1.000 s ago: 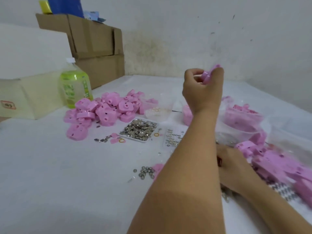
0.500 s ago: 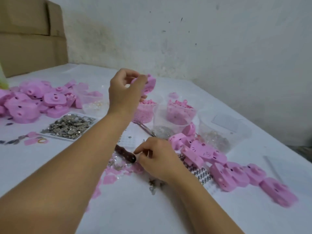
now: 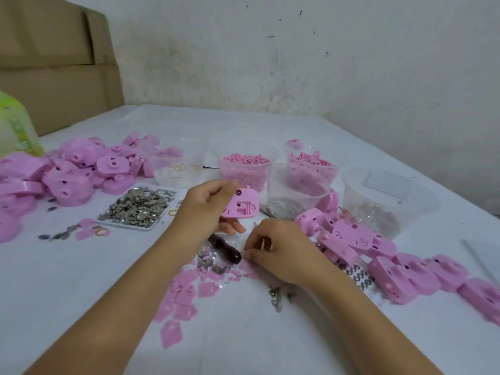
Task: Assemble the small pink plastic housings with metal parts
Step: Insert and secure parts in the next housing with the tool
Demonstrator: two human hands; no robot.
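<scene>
Left hand (image 3: 205, 209) holds housing (image 3: 239, 203) open-side up.

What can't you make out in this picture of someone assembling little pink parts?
Head view:
Whether the right hand pinches anything: its curled fingers cover the spot.
The dark brown tool handle: its far end is hidden behind the left hand, which holds a pink plastic housing.
The green-labelled plastic bottle: cut off by the left edge.
The glinting bits in the clear plastic tub at right: too blurred to name.
</scene>
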